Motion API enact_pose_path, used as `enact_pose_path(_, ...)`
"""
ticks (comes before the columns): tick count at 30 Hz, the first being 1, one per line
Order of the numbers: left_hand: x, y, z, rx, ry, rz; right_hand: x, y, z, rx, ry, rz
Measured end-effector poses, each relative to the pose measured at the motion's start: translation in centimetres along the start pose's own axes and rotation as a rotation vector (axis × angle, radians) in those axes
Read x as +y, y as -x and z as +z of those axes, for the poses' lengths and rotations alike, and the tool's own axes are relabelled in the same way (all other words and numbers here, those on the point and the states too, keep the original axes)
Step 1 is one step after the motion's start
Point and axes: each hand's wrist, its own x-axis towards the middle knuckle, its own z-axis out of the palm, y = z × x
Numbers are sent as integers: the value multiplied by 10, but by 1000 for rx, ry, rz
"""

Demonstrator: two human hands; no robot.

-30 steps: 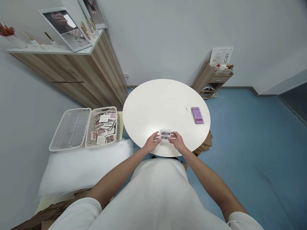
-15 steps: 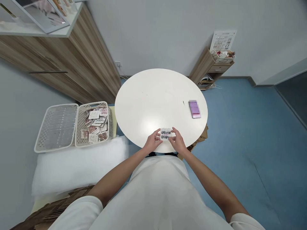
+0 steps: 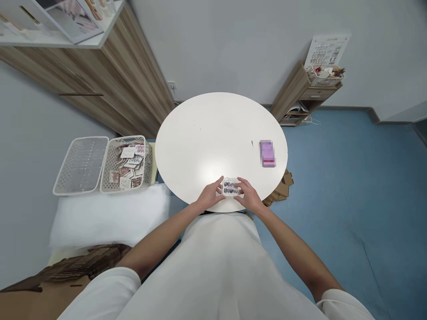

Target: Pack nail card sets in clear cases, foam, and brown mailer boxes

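Observation:
Near the front edge of the white oval table, I have a small clear plastic case (image 3: 230, 190) with two rows of dark, shiny press-on nails. My left hand (image 3: 211, 195) grips its left side between thumb and fingers. On the opposite side my right hand (image 3: 248, 195) is closed on the case, with a fingertip reaching over its upper right part. Both hands are low over the tabletop; whether the case touches it I cannot tell.
A pixelated purple item (image 3: 267, 154) and a small dark object (image 3: 252, 143) lie on the round-edged table (image 3: 187, 133). At the left stand a basket of nail cards (image 3: 128, 163) and a basket of clear cases (image 3: 82, 165). A tall cabinet (image 3: 133, 71) rises beyond.
The camera view has shifted slightly. My right fingers have moved a little over the case's upper right part. Both hands keep hold of it in nearly the same place.

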Motion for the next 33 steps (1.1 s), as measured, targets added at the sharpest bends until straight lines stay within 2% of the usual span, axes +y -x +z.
enact_pose_path(5,8,-12,8,-7,-90,19,17,-2,-23,-54,87,-54)
enact_pose_path(9,12,-18,15,3,-126,7,30,-7,-32,-65,104,-79)
enact_pose_path(19,12,-24,25,59,-112,-39,44,-21,-38,-106,128,-156)
enact_pose_path(33,12,-30,25,67,-91,-47,48,-26,-39,-103,23,-133)
